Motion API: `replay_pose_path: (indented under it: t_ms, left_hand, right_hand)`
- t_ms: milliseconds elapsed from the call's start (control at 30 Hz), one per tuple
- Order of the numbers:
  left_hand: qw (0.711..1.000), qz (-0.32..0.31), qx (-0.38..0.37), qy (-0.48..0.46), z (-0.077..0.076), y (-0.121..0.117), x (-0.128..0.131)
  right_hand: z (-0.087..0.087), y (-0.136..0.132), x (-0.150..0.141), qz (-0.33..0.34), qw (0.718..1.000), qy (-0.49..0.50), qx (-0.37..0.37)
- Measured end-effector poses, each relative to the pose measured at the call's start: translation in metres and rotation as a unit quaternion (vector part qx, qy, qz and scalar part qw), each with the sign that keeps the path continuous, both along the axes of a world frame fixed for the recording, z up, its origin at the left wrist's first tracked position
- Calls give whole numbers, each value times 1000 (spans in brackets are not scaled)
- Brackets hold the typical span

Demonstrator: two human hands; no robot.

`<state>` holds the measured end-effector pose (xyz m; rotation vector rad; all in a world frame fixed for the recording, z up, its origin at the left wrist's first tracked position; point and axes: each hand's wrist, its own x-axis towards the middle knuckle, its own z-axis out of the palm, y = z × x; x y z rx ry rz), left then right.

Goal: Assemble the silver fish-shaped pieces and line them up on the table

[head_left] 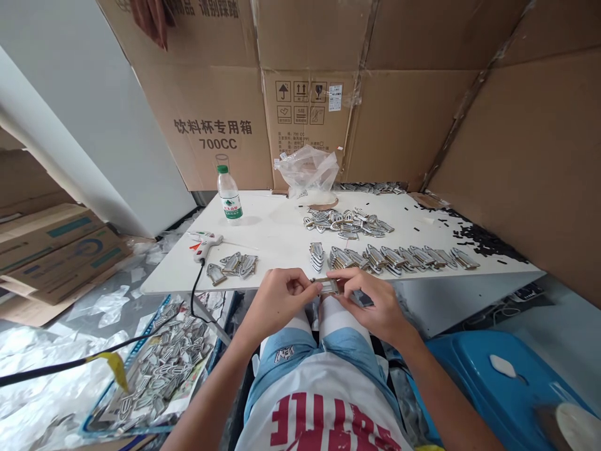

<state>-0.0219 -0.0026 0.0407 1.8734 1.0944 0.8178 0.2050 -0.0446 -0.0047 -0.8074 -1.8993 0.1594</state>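
Between my two hands, over my lap at the table's front edge, is a small silver metal piece (329, 286). My left hand (287, 293) pinches its left end between thumb and fingers. On the other end, the fingers of my right hand (369, 297) are closed too. Just beyond my hands stands a short stack of similar metal pieces (317, 257), and a long overlapping row of them (399, 258) runs to the right. Farther back lies a loose heap of pieces (347, 222). A smaller pile (235, 265) sits left of my hands.
A white glue gun (205, 245) with a black cord and a water bottle (230, 197) stand at the left. A clear plastic bag (307, 172) rests at the back. Small black strips (483, 241) are scattered right. A blue tray (141, 351) of metal pieces is lower left.
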Motion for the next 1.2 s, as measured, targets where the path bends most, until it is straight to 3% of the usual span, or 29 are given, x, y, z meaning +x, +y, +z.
replay_pose_path:
  t_ms: [300, 533, 833, 967, 1100, 1200]
  left_hand:
    - [999, 15, 44, -21, -6, 6, -1]
    - [987, -125, -98, -28, -5, 15, -6]
    - [990, -99, -99, -23, 1, 14, -9]
    - [987, -113, -110, -21, 0, 13, -8]
    - [991, -98, -93, -25, 2, 12, -9]
    - [994, -79, -75, -27, 6, 13, -14]
  right_hand:
    - [5, -3, 1, 11, 1000, 19, 2]
    - [8, -4, -5, 0, 999, 51, -3]
    - [3, -6, -6, 21, 998, -47, -31]
    - [5, -7, -6, 20, 998, -55, 1]
    - [17, -6, 18, -30, 997, -66, 27]
    - [20, -5, 71, -145, 987, -43, 53]
